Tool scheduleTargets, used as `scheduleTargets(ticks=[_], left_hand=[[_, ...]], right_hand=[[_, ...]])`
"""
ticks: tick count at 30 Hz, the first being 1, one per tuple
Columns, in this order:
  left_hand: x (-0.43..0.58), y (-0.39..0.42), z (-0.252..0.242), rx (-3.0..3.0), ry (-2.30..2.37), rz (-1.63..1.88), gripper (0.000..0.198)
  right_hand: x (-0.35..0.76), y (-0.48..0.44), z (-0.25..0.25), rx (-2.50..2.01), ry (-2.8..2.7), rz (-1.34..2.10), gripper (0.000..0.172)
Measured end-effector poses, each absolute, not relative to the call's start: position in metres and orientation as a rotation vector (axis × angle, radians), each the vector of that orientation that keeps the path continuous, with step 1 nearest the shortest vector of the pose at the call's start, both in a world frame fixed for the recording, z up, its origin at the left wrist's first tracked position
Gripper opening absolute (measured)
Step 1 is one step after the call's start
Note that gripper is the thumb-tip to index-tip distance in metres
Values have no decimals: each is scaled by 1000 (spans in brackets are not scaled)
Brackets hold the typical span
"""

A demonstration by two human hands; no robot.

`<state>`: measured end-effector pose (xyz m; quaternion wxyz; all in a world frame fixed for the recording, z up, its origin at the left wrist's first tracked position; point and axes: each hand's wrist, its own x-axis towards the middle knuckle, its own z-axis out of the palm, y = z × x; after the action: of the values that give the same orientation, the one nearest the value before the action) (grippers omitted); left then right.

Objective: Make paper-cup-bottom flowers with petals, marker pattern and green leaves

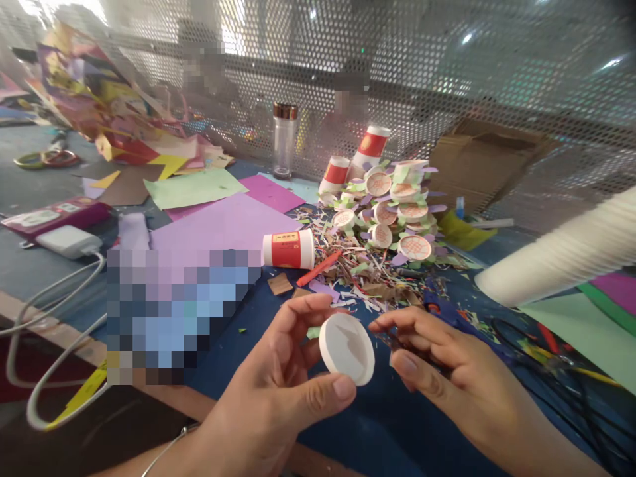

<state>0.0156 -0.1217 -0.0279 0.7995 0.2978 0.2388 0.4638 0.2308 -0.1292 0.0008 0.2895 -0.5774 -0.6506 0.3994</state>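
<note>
My left hand (293, 377) grips a white paper cup bottom (346, 350), a shallow round piece with a raised rim, its hollow side facing me. A small light-green paper piece shows at its left edge, by my fingers; whether it is stuck on is unclear. Just to the right, my right hand (442, 371) hovers with thumb and fingers apart, not touching the cup bottom. Something dark shows between those fingers, too blurred to name. Beyond both hands is a pile of cup bottoms (385, 213) with orange line patterns and green and purple paper tabs.
A red-and-white paper cup (289, 249) lies on its side near paper scraps (348, 265). A long stack of white cups (561, 245) leans in from the right, near black cables (546, 371). Coloured sheets (218, 225), a glass bottle (285, 140) and scissors (47, 159) lie farther back.
</note>
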Motion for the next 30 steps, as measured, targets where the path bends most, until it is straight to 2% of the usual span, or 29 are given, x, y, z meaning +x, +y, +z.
scheduleTargets(ticks=[8, 14, 22, 27, 30], left_hand=[[22, -132, -43, 651, 392, 1005, 52], [23, -134, -41, 657, 407, 1008, 50], [18, -134, -43, 671, 372, 937, 48], [17, -141, -41, 771, 451, 999, 67], [8, -151, -37, 928, 670, 1145, 68]], right_hand=[[233, -125, -3, -1510, -1873, 1207, 30], [234, -127, -3, -1520, -1924, 1169, 24], [233, -128, -4, -1510, -1939, 1172, 29], [234, -126, -5, -1498, -1950, 1170, 30], [236, -124, -5, -1512, -1996, 1105, 30]])
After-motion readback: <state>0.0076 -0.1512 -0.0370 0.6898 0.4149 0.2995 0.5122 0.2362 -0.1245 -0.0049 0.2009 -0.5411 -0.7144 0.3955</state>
